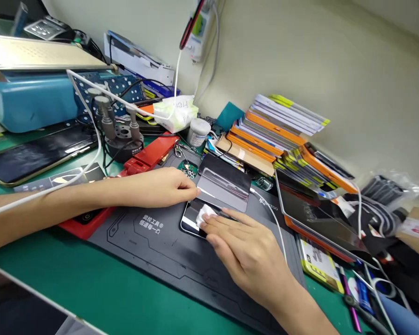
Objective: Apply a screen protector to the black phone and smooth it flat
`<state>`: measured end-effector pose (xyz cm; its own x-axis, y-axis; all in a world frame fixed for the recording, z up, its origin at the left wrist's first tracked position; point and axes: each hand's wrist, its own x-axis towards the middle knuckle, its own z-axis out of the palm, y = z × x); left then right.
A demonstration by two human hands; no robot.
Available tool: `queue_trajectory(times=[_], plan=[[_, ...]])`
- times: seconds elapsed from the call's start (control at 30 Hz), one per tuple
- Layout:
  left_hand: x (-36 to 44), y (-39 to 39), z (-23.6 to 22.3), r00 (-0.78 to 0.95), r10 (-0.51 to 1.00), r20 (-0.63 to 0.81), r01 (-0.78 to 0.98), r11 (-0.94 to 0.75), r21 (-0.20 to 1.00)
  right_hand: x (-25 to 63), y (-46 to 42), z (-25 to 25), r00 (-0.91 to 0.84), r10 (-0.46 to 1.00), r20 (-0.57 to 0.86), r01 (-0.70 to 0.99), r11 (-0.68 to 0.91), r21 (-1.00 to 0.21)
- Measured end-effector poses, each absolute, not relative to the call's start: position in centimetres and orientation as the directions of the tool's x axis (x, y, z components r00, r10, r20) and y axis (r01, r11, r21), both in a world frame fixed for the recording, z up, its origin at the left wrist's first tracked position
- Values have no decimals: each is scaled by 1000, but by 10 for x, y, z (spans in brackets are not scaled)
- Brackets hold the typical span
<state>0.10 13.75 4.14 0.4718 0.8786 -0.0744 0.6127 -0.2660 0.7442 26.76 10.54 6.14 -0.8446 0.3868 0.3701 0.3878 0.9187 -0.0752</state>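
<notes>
A smartphone (189,217) with a dark, glossy screen lies face up on the grey work mat (139,251). My right hand (249,246) presses a crumpled white tissue (205,214) onto that screen, fingers close together and stretched over it. At the phone's far left corner, my left hand (171,186) is closed with its fingers curled, the tips at the phone's edge; some fingers are hidden. Just behind lies another dark device or panel with a clear film-like sheet (226,186) on it, and a white cable (270,209) runs to its right side.
Stacked flat boxes (265,135) stand against the wall. A red clamp-like tool (150,156), a screwdriver stand (124,139) and a white jar (198,132) are behind my left arm. Dark panels (321,214) lie right, pens (349,298) near the right edge. A white cable crosses my left forearm.
</notes>
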Motion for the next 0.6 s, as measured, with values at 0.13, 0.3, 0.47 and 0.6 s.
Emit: queue_trajectory(times=[0.13,0.3,0.47,0.6], plan=[[3,136,44,481,876,-22,576,-297,762,308,93,62,-856,382,349,461,870,177],[5,134,46,483,875,24,556,-328,763,319,81,64,-865,377,330,466,847,255],[3,133,43,484,874,32,580,-349,736,246,88,69,-863,428,269,445,895,5],[4,135,42,498,865,58,587,-386,711,224,90,66,-878,350,326,389,919,61]])
